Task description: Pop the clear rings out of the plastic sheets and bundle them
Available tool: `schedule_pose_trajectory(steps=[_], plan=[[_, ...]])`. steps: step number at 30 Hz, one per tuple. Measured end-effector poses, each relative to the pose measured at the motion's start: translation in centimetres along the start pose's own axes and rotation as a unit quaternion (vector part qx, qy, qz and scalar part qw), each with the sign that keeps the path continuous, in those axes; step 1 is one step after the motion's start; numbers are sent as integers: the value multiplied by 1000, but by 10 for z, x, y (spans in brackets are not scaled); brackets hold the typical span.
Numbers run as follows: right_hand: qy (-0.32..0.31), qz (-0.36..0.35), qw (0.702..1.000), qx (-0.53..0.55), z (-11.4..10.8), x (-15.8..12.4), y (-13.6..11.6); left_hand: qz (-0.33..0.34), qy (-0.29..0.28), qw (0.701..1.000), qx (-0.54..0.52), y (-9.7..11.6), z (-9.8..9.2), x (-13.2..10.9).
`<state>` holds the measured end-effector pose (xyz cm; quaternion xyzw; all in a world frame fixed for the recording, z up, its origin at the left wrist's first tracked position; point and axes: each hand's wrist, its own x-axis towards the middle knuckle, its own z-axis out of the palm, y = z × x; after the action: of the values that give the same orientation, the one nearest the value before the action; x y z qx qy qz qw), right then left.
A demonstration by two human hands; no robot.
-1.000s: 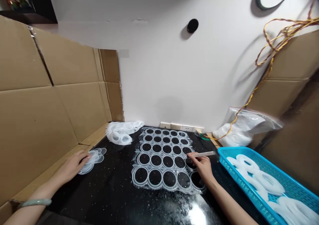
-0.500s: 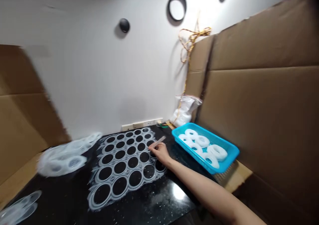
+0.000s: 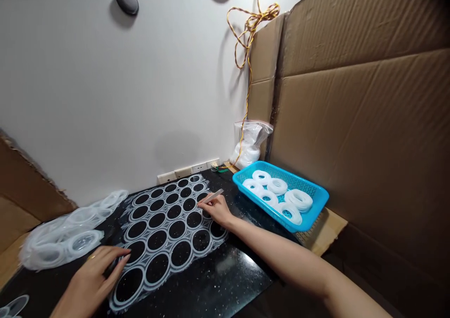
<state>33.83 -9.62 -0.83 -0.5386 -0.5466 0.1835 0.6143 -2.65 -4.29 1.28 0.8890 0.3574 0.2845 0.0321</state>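
A white ring sheet (image 3: pixel 165 219) is lying on the black bench (image 3: pixel 225 280), with the right hand (image 3: pixel 216 210) grasping a pale stick (image 3: pixel 213 196) in its fingers (image 3: pixel 207 205) above the sheet. The left hand (image 3: pixel 93 280) is resting open, fingers (image 3: pixel 117 254) released, at the sheet's near edge, while a blue basket (image 3: pixel 281 170) of white rings (image 3: pixel 298 200) is sitting rightward.

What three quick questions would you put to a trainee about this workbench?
1. Which hand holds the slim pale stick?
2. True or false: the blue plastic basket holds white rings.
3. What colour is the countertop under the clear ring sheet?

Key: 1. The right hand. 2. True. 3. Black, with pale specks.
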Motion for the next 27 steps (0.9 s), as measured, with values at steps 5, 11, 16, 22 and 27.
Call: schedule_pose_trajectory(steps=[5,11,16,22,27], plan=[[-7,13,1000,3,-4,4,2,47,-43,998,-17,41,11,35],[-6,5,1000,-18,-4,6,8,3,-21,999,-45,31,5,20],[-12,21,1000,-14,-5,4,8,8,-31,998,-60,40,1,21],[-28,38,999,8,-2,1,9,3,-32,997,-74,37,4,20],[-25,40,999,2,-3,0,9,1,-56,994,-89,36,5,18]])
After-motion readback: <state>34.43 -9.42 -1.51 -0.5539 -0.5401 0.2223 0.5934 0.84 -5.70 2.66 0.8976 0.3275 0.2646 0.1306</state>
